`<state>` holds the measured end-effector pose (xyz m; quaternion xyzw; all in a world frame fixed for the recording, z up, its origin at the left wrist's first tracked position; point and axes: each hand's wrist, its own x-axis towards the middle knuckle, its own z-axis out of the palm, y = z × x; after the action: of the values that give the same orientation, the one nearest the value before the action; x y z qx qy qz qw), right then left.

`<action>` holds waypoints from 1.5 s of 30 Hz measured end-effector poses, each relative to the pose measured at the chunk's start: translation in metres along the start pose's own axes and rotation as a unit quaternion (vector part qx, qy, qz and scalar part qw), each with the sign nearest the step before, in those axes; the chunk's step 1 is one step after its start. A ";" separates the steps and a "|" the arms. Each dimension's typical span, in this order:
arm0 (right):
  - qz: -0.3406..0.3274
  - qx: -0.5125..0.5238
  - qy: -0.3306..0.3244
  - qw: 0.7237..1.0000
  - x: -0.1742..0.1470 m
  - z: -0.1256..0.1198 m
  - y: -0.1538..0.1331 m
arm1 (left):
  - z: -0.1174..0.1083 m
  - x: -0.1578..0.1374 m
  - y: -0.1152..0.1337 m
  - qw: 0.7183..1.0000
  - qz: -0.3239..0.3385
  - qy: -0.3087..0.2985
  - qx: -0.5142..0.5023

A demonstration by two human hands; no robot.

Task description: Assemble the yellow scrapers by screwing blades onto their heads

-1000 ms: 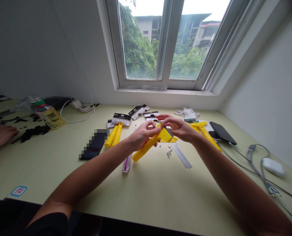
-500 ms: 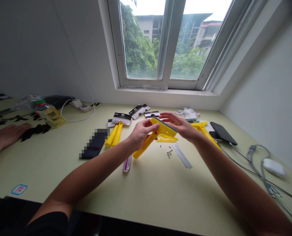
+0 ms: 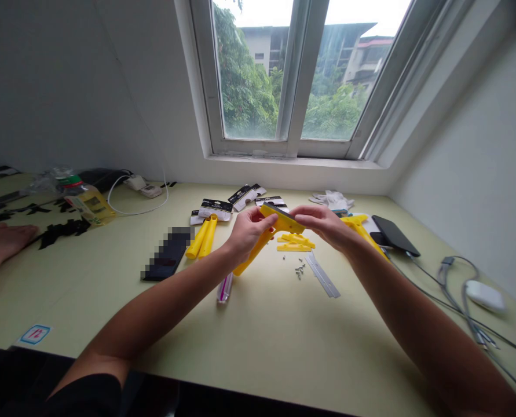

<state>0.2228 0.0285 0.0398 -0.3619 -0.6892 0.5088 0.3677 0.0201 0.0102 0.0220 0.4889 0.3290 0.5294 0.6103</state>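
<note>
My left hand [image 3: 249, 231] grips a yellow scraper [image 3: 288, 224] near where its handle meets the wide head, thumb lying on the head. The handle slopes down and to the left. At the head's right end my right hand [image 3: 321, 225] pinches with its fingertips. A dark strip runs along the head's upper edge. Beneath the hands, yellow plastic strips [image 3: 293, 247] lie on the table, with several small screws [image 3: 300, 269] and flat metal blades [image 3: 322, 277] close by.
Yellow handles [image 3: 206, 237] and black-and-white packages [image 3: 215, 209] lie to the left, near a dark, pixelated device [image 3: 167, 256]. Another yellow scraper [image 3: 362, 231], a black phone [image 3: 395, 235] and cables [image 3: 451, 295] are on the right. Another person's hand [image 3: 8, 240] rests at far left.
The scraper's head has turned and shifted slightly left. My right hand has come down from above the head to its right end. The other person's hand has moved left.
</note>
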 end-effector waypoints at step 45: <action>-0.145 -0.247 0.158 0.945 -0.022 0.020 -0.047 | 0.007 -0.014 0.027 0.990 0.081 -0.092 0.074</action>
<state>0.2098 -0.0098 0.0777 -0.4133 -0.7712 0.2001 0.4409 0.0150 -0.0062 0.0486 0.6045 0.2685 0.5041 0.5553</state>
